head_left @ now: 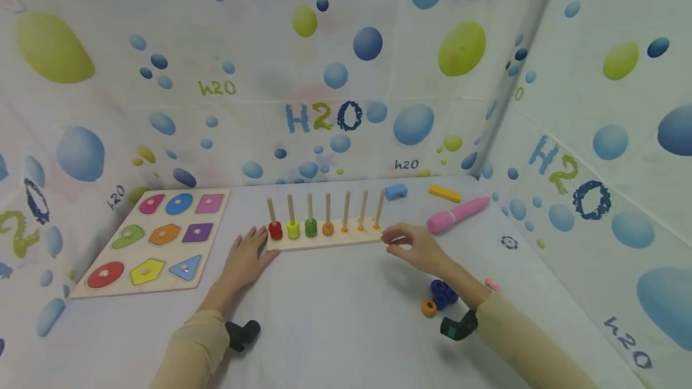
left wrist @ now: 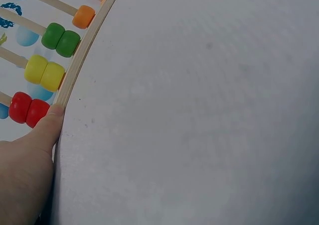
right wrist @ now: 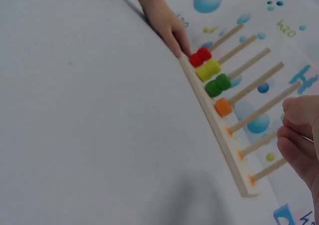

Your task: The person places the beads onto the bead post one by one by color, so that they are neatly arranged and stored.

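Observation:
A wooden peg counting board (head_left: 324,240) stands mid-table with several upright pegs. Red beads (head_left: 276,230), yellow beads (head_left: 293,230) and green beads (head_left: 310,228) sit stacked in pairs on the left pegs; a single orange bead (head_left: 327,229) is on the peg beside them. The three right pegs carry no beads. My left hand (head_left: 245,263) rests at the board's left end, its thumb (left wrist: 52,118) touching the front edge and its other fingers fairly straight. By the right end hovers my right hand (head_left: 416,248), fingers loosely bent, with nothing visible between them.
Dark blue beads (head_left: 443,294) and a loose orange bead (head_left: 429,308) lie under my right forearm. A shape puzzle board (head_left: 157,239) is at left. Behind at right are a blue block (head_left: 396,191), a yellow bar (head_left: 445,193) and a pink pen-like tool (head_left: 458,215).

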Motion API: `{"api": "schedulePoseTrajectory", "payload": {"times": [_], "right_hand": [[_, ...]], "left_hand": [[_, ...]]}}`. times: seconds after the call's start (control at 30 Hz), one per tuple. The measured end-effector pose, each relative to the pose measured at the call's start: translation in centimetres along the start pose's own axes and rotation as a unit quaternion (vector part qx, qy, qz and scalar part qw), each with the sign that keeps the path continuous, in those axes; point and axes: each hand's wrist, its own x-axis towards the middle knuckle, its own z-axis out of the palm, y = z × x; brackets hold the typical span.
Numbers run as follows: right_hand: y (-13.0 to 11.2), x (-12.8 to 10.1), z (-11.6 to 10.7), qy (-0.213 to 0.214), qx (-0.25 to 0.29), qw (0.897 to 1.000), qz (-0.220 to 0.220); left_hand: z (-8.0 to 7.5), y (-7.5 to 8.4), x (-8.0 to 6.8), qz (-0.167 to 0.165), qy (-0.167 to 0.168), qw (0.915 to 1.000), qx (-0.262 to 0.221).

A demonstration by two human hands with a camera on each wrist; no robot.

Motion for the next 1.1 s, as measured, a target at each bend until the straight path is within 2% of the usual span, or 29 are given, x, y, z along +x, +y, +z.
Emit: {"api": "schedulePoseTrajectory", "payload": {"times": [0.27, 0.53, 0.7, 0.87, 1.1], "right_hand": [[1.6, -4.4, -1.0, -0.050, 0.010, 0.998, 0.020], [4.0, -8.0, -0.7, -0.104, 0.000, 0.994, 0.017], [5.1, -9.4, -0.9, -0.126, -0.044, 0.991, 0.001], [5.0, -10.3, -1.4, -0.158, -0.069, 0.985, -0.028], [4.7, -11.0, -1.9, -0.169, -0.095, 0.981, -0.018]], "left_hand": [[-0.2, 0.0, 0.0, -0.002, -0.001, 1.0000, -0.003], [0.1, -0.2, 0.0, -0.004, -0.002, 1.0000, -0.001], [0.2, -0.3, 0.1, -0.005, -0.002, 1.0000, 0.000], [0.1, -0.1, 0.0, -0.004, -0.002, 1.0000, 0.001], [0.1, 0.0, -0.1, -0.005, 0.000, 1.0000, -0.002]]}}
